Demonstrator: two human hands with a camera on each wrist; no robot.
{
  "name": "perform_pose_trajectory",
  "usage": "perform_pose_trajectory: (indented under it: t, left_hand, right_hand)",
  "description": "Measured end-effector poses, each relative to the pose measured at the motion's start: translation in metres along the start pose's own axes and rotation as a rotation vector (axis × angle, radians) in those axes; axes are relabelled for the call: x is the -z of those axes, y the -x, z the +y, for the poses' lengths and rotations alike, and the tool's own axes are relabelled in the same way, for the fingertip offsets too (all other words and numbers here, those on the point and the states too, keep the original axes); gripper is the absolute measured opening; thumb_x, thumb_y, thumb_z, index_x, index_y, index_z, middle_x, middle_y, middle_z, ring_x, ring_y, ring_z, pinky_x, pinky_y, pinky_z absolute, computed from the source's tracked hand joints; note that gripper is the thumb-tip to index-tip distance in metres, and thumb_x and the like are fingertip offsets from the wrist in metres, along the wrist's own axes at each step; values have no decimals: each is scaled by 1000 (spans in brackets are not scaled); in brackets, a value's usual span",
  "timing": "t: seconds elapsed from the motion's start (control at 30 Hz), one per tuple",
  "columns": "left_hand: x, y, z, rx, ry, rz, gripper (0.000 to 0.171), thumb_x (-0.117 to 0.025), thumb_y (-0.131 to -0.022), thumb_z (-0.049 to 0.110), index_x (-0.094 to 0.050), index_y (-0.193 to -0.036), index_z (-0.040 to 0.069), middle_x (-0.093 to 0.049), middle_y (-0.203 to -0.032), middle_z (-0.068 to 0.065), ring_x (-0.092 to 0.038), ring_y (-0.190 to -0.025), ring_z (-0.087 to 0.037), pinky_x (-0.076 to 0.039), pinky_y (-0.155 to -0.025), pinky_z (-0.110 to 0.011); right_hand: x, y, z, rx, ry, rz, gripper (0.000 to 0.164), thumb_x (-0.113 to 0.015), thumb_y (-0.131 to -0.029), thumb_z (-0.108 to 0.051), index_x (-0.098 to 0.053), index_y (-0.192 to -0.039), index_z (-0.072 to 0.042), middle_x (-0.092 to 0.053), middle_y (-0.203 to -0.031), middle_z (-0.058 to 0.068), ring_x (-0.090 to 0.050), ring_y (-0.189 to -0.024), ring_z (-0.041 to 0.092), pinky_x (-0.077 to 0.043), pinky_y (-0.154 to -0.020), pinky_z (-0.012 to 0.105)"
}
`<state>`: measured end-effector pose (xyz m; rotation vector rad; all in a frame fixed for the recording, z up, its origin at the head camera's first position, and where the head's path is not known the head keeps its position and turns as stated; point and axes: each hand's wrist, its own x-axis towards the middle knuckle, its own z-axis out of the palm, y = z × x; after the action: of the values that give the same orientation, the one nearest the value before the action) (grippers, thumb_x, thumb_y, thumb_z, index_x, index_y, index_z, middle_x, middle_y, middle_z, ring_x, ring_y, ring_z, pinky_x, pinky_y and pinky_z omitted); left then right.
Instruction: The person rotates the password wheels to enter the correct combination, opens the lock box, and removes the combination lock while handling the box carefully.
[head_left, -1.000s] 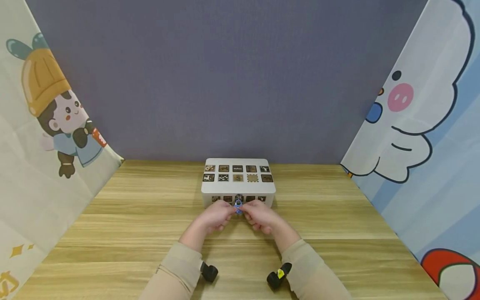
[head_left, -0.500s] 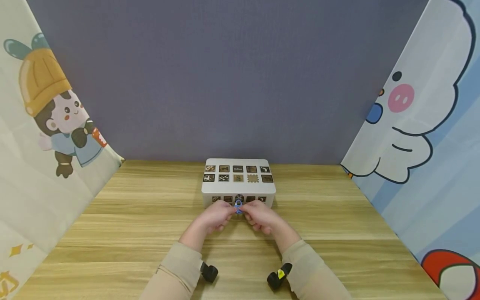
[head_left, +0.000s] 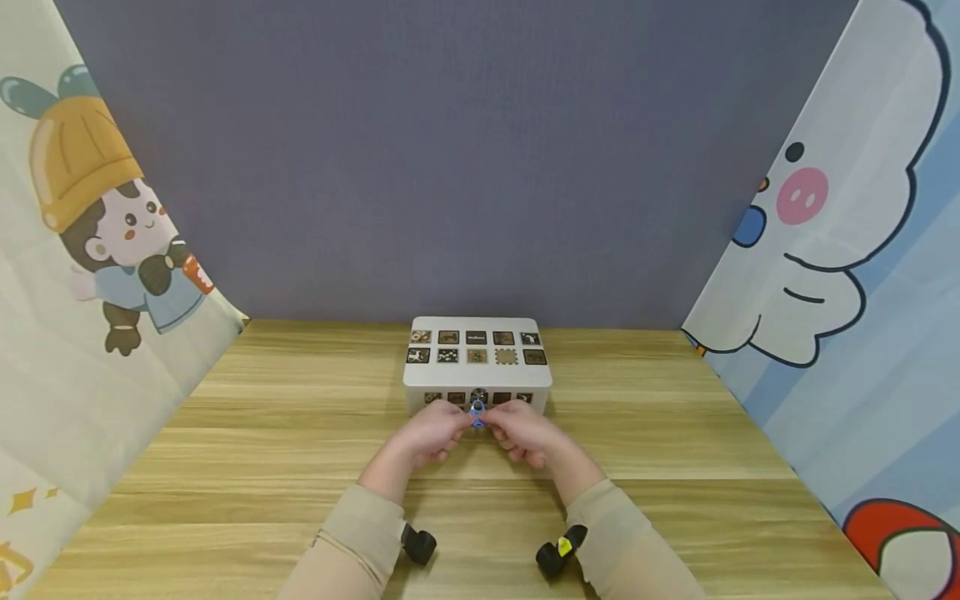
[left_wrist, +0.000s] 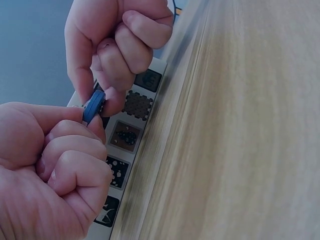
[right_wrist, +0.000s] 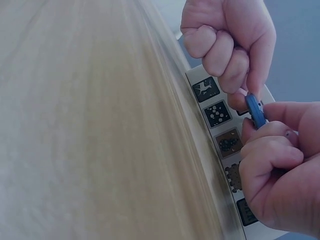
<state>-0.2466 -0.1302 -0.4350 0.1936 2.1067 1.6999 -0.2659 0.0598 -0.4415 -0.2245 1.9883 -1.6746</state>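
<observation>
A small blue padlock (head_left: pixel 477 419) hangs at the metal latch (head_left: pixel 478 395) on the front of a white box (head_left: pixel 480 375) decorated with square stamp-like pictures. My left hand (head_left: pixel 435 429) pinches the padlock's left side between thumb and forefinger. From the other side, my right hand (head_left: pixel 522 430) pinches it the same way. In the left wrist view the padlock (left_wrist: pixel 94 106) shows edge-on between both sets of fingertips, the other fingers curled in. The right wrist view shows the padlock (right_wrist: pixel 255 111) in front of the box. Whether its shackle is fastened cannot be made out.
The box stands near the back of a wood-grain table (head_left: pixel 300 467), before a grey-purple panel (head_left: pixel 465 167). Cartoon-printed cloths (head_left: pixel 847 292) flank the table on both sides. Black wrist cameras (head_left: pixel 418 545) sit at the sleeve cuffs.
Both hands stay at the padlock with almost no movement. The left cloth has shifted slightly leftward in the head view.
</observation>
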Motion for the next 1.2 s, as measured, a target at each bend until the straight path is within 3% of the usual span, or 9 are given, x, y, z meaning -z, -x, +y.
perform_pose_trajectory:
  t: [0.13, 0.4, 0.67, 1.0, 1.2]
  left_hand:
    - [0, 0, 0, -3, 2, 1, 33, -50, -96, 21, -57, -97, -11, -35, -52, 6, -27, -37, -8, -25, -35, -21]
    - [0, 2, 1, -6, -10, 5, 32, -49, -96, 20, -59, -99, -11, -36, -53, 6, -27, -37, -7, -26, -35, -20]
    - [0, 0, 0, -6, -17, 2, 33, -48, -96, 21, -59, -98, -11, -35, -51, 6, -27, -37, -8, -25, -35, -21]
    - [-1, 1, 1, -6, -29, 15, 33, -48, -96, 20, -59, -96, -11, -35, -51, 5, -27, -37, -8, -26, -35, -21]
    - [-3, 1, 1, -4, -27, 23, 29, -50, -96, 20, -53, -80, -4, -34, -49, 5, -28, -37, -9, -26, -34, -21]
  right_hand:
    - [3, 3, -3, -11, -15, -5, 37, -57, -92, -31, -57, -96, 6, -33, -54, -5, -24, -42, 8, -20, -37, 21]
    - [9, 7, -9, -16, -37, -2, 32, -58, -91, -30, -51, -77, -2, -29, -51, -5, -22, -41, 8, -19, -36, 22]
    - [13, 12, -16, -1, 42, 21, 38, -55, -93, -32, -60, -102, 5, -30, -51, -6, -23, -41, 9, -20, -35, 22]
    - [19, 19, -24, 23, 152, 46, 39, -56, -93, -33, -63, -108, 1, -29, -50, -5, -22, -41, 9, -22, -35, 22]
    - [21, 20, -25, 26, 141, 43, 40, -55, -94, -33, -61, -111, 3, -28, -50, -5, -21, -42, 10, -20, -35, 23]
